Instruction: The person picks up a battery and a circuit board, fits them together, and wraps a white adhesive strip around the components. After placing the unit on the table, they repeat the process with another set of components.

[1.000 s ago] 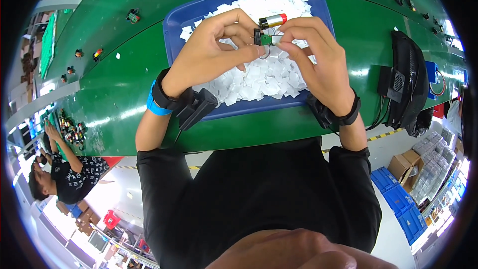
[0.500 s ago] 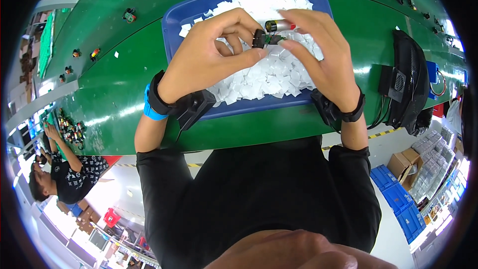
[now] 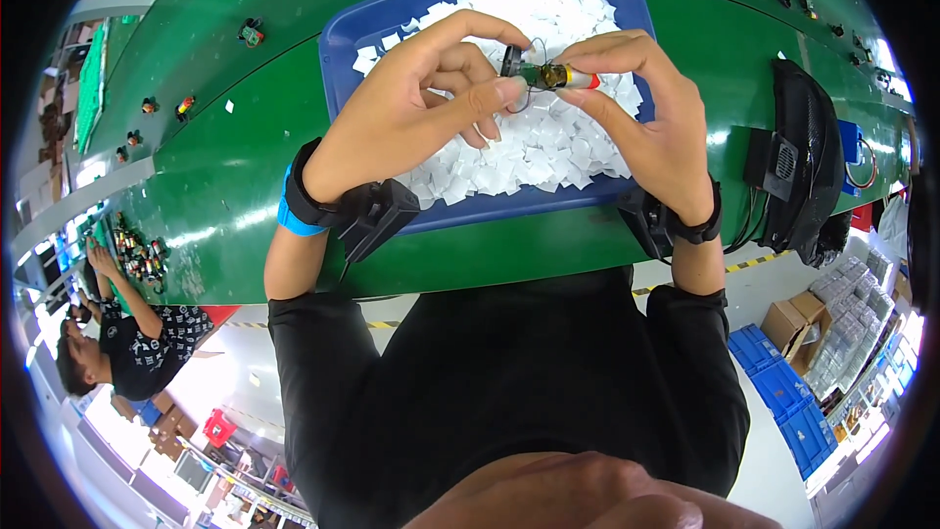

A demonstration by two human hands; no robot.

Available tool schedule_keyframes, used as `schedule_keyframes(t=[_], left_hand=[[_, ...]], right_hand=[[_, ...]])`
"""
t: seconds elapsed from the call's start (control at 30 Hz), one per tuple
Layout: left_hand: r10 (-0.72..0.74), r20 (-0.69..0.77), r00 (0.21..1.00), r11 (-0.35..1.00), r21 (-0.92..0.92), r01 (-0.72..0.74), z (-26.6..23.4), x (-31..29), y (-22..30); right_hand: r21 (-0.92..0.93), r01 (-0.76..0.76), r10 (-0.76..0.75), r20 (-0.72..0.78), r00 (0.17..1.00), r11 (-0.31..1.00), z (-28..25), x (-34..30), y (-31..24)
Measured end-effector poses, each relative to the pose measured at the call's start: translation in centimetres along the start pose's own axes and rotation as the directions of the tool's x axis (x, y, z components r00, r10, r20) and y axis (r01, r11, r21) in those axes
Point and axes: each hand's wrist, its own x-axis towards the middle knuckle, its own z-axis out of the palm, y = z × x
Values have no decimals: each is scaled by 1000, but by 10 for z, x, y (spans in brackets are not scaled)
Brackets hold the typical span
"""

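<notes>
My left hand point(image 3: 421, 108) and my right hand point(image 3: 651, 122) meet above a blue tray point(image 3: 343, 39) filled with several small white paper squares point(image 3: 548, 137). Between the fingertips of both hands I hold a small cylindrical part point(image 3: 553, 75) with a brass-coloured middle, a red tip on the right and a black piece on its left end. Thin dark wires loop from it. Both wrists carry black strapped devices, and the left wrist has a blue band.
The tray lies on a green conveyor belt point(image 3: 225, 186) with several small motor-like parts point(image 3: 252, 32) scattered along it. A black fan-like device point(image 3: 803, 157) sits at the right. Another person point(image 3: 117, 333) works at the lower left. Blue crates and cardboard boxes point(image 3: 793, 362) stand on the floor.
Both hands have shifted slightly up over the tray, and the fingers have turned the small part, so its red tip now points right.
</notes>
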Motion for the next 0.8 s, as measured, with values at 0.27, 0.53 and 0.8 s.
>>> schedule_keyframes(t=[0.27, 0.53, 0.8], left_hand=[[-47, -51, 998, 996, -80, 43, 4, 4, -11], [-229, 76, 970, 960, -144, 238, -8, 12, -16], [-152, -45, 987, 966, -216, 139, 1, 7, -3]], right_hand=[[-171, 292, -276, 111, 955, 941, 4, 3, 0], [-232, 442, -433, 92, 897, 866, 14, 1, 2], [-302, 386, -402, 10, 916, 872, 4, 2, 1]])
